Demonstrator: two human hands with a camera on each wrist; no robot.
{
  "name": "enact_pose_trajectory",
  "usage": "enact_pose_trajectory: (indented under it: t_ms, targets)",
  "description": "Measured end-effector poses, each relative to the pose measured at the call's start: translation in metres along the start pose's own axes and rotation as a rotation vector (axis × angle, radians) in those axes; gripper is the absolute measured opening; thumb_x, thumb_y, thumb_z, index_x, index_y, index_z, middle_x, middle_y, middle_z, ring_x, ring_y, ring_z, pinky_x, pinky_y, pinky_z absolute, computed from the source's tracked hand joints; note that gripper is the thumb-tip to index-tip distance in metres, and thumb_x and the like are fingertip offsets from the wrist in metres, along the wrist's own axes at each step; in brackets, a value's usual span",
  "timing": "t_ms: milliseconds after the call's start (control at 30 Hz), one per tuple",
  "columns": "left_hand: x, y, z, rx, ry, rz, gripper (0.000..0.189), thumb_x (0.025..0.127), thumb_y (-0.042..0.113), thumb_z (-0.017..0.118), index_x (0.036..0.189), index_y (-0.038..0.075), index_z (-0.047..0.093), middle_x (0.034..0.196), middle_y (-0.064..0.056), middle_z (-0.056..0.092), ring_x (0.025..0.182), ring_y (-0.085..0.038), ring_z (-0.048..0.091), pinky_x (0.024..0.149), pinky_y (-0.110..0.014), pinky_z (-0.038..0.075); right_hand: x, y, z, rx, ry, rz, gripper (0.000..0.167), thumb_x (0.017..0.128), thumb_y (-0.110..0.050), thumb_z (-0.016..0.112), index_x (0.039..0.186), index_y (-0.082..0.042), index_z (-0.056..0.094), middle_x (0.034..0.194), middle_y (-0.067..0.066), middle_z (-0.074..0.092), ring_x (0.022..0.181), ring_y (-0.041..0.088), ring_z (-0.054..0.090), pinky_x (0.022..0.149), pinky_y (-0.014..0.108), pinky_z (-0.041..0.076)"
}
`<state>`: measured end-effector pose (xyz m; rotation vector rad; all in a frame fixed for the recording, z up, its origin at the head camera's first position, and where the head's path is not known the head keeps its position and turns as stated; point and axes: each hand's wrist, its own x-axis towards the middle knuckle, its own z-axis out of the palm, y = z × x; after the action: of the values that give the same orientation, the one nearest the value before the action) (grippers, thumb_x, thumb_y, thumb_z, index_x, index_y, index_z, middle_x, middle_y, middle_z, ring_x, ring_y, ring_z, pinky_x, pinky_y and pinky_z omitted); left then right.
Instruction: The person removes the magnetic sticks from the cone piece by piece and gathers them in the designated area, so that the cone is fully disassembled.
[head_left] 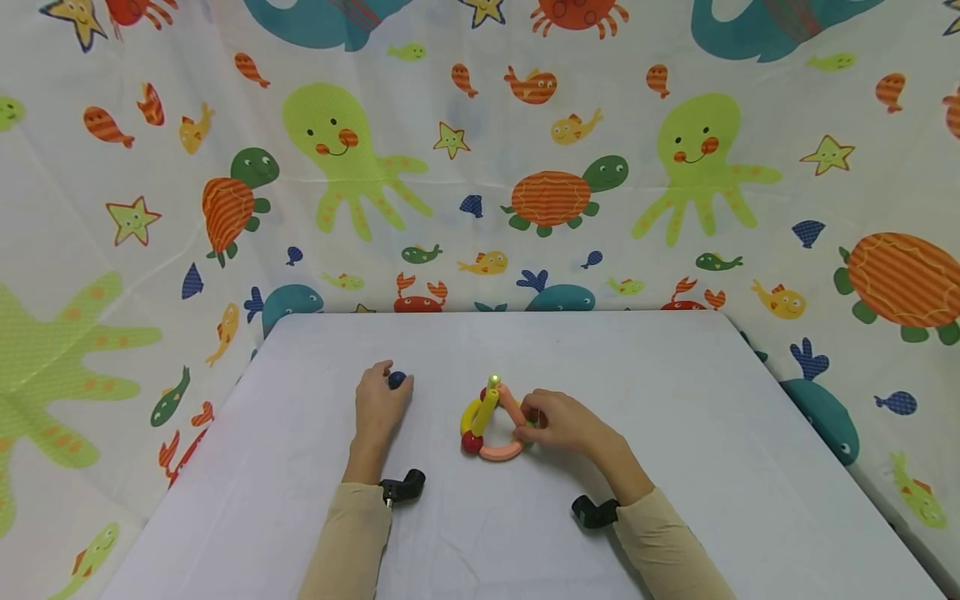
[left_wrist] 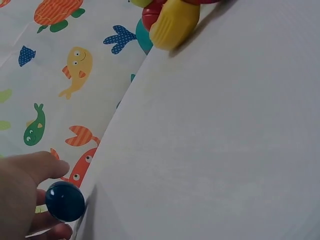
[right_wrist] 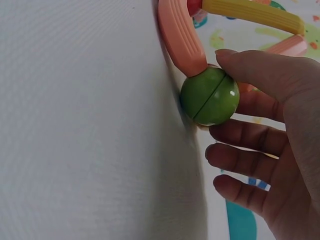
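Observation:
My left hand (head_left: 377, 408) holds a dark blue ball (head_left: 397, 380) with its fingers and thumb, to the left of a toy frame of rods and balls. In the left wrist view the glossy ball (left_wrist: 65, 201) sits among the fingers. The frame has yellow rods (head_left: 486, 412), a curved pink rod (head_left: 501, 452) and a red ball (head_left: 472, 442). At its right side my right hand (head_left: 566, 423) pinches a green ball (right_wrist: 210, 96) between thumb and fingers. That ball joins the pink rod (right_wrist: 182, 40); the hand mostly hides it in the head view.
A white-covered table (head_left: 480, 533) lies under both hands. Behind it and at its sides hangs a cloth (head_left: 480, 242) printed with sea animals. A black camera (head_left: 405, 486) is strapped to the left wrist and another camera (head_left: 595, 512) to the right.

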<state>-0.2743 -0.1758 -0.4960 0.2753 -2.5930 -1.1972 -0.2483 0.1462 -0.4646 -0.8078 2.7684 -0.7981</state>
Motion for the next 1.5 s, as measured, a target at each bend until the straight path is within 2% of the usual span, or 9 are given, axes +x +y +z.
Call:
enact_pose_trajectory:
  t_ms: [200,300,467,600,733,867,1033,1300,1500]
  targets:
    - [0.001,0.005,-0.002,0.049,0.015,0.015,0.058,0.093,0.038,0.062,0.139,0.004,0.054,0.138,-0.022,0.052,0.123,-0.039,0.046,0.100,-0.054,0.043,-0.001,0.000,-0.002,0.004,0.005,0.008,0.029,0.085,-0.042,0.077,0.100,-0.019,0.067,0.087,-0.008,0.061,0.080,0.012,0.055,0.068,0.022,0.047]
    - [0.000,0.010,-0.004,0.047,0.023,0.021,0.057,0.094,0.040,0.061,0.140,0.006,0.054,0.142,-0.022,0.047,0.124,-0.038,0.042,0.099,-0.054,0.043,-0.001,0.000,-0.002,-0.007,0.018,0.015,0.031,0.084,-0.044,0.077,0.101,-0.019,0.067,0.090,-0.008,0.061,0.081,0.012,0.055,0.069,0.023,0.047]
    - [-0.002,0.023,-0.007,0.020,0.041,0.069,0.055,0.094,0.039,0.062,0.138,0.005,0.057,0.141,-0.022,0.047,0.126,-0.038,0.040,0.100,-0.054,0.043,0.000,0.000,-0.004,-0.016,0.038,0.030,0.035,0.084,-0.044,0.078,0.104,-0.019,0.066,0.091,-0.006,0.061,0.081,0.010,0.054,0.070,0.023,0.049]
    - [-0.005,0.035,-0.007,0.003,0.037,0.109,0.052,0.094,0.037,0.063,0.135,0.004,0.058,0.139,-0.021,0.049,0.126,-0.038,0.042,0.102,-0.054,0.043,0.000,-0.003,-0.006,-0.007,0.057,0.034,0.038,0.084,-0.044,0.077,0.109,-0.018,0.066,0.093,-0.005,0.061,0.083,0.011,0.054,0.071,0.024,0.049]
    - [-0.009,0.049,-0.009,-0.013,0.019,0.154,0.050,0.096,0.036,0.062,0.135,0.004,0.059,0.136,-0.019,0.053,0.117,-0.035,0.052,0.098,-0.050,0.049,-0.001,-0.007,-0.008,-0.003,0.098,0.013,0.043,0.085,-0.043,0.076,0.117,-0.015,0.064,0.097,-0.001,0.062,0.085,0.013,0.055,0.071,0.023,0.049]
    - [-0.014,0.063,-0.011,-0.031,-0.027,0.210,0.048,0.097,0.035,0.061,0.136,0.006,0.059,0.130,-0.015,0.059,0.102,-0.029,0.060,0.086,-0.042,0.055,-0.002,-0.011,-0.008,-0.021,0.152,-0.029,0.050,0.087,-0.041,0.074,0.126,-0.011,0.061,0.102,0.003,0.064,0.087,0.013,0.056,0.068,0.022,0.048]
    - [-0.024,0.078,-0.014,-0.040,-0.110,0.274,0.046,0.098,0.035,0.061,0.136,0.009,0.059,0.123,-0.013,0.066,0.095,-0.023,0.062,0.077,-0.034,0.056,-0.004,-0.019,-0.008,-0.035,0.214,-0.054,0.051,0.088,-0.037,0.074,0.129,-0.011,0.060,0.106,0.005,0.065,0.087,0.012,0.055,0.067,0.021,0.048]
    - [-0.038,0.102,-0.017,0.011,-0.225,0.343,0.047,0.097,0.038,0.064,0.135,0.012,0.061,0.112,-0.006,0.070,0.087,-0.018,0.059,0.070,-0.026,0.054,-0.004,-0.025,-0.005,-0.050,0.286,-0.088,0.052,0.086,-0.032,0.078,0.130,-0.013,0.059,0.110,0.001,0.066,0.086,0.014,0.057,0.064,0.018,0.047]
    - [-0.045,0.112,-0.014,0.035,-0.302,0.411,0.049,0.094,0.036,0.069,0.136,0.013,0.061,0.110,-0.006,0.071,0.080,-0.014,0.056,0.066,-0.020,0.052,-0.003,-0.025,-0.003,-0.046,0.318,-0.137,0.051,0.087,-0.030,0.078,0.131,-0.013,0.058,0.112,0.001,0.068,0.085,0.015,0.059,0.065,0.017,0.049]
